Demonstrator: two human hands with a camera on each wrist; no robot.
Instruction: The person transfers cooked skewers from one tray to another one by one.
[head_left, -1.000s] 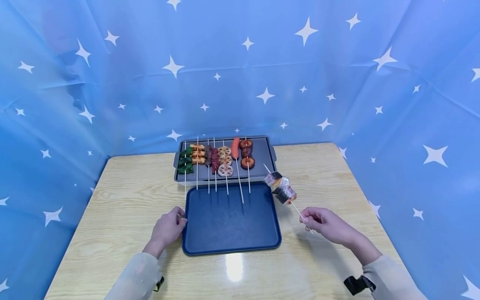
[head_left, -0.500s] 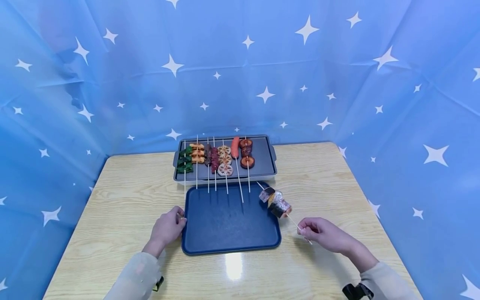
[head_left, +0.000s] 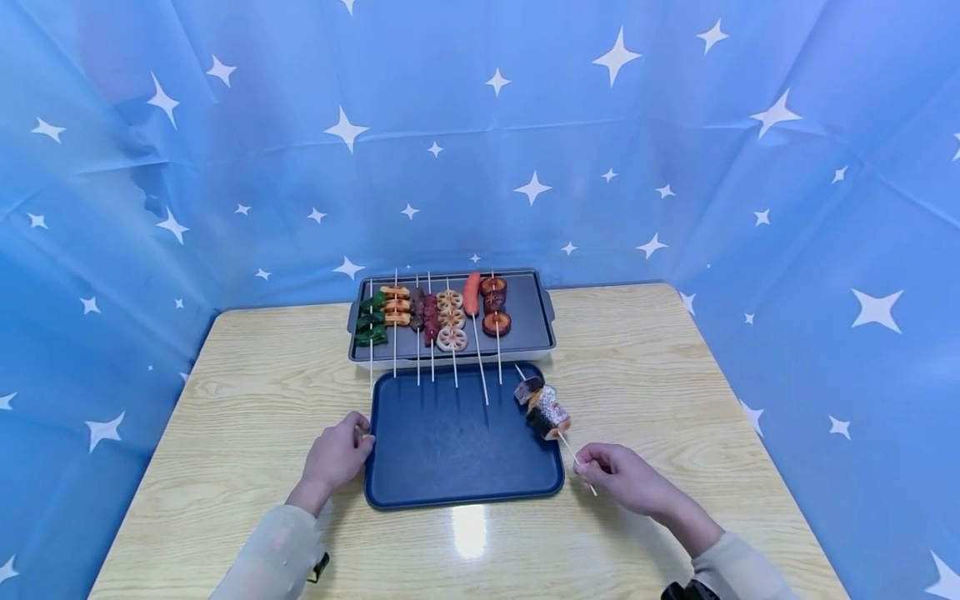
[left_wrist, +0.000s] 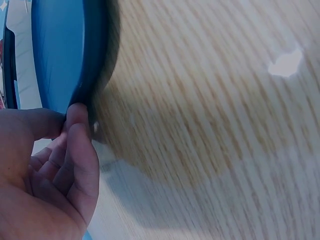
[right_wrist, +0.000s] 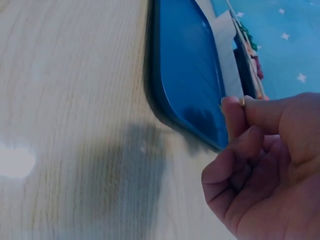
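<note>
My right hand [head_left: 621, 477] pinches the bare lower end of a skewer [head_left: 546, 410], threaded with dark and silvery-skinned chunks and an orange piece. The skewer slants over the right side of a dark blue tray [head_left: 450, 467], its tip pointing up and left. In the right wrist view, thumb and forefinger of the right hand [right_wrist: 260, 145] meet at the stick, whose food is hidden. At the tray's left edge, my left hand [head_left: 333, 454] pinches the rim; the left wrist view shows thumb and forefinger of that hand [left_wrist: 55, 160] around the tray's edge [left_wrist: 85, 75].
Behind the tray stands a grey grill plate [head_left: 528, 321] bearing several skewers: green vegetables [head_left: 371, 321], lotus slices [head_left: 451, 319], a sausage [head_left: 471, 293] and mushroom slices [head_left: 495, 321] among them. Their sticks overhang the tray. A blue star-patterned curtain [head_left: 480, 192] surrounds the wooden table [head_left: 247, 392].
My right hand has carried the skewer left and toward me, from beside the tray's right corner to over its right side. The left hand has stayed on the rim.
</note>
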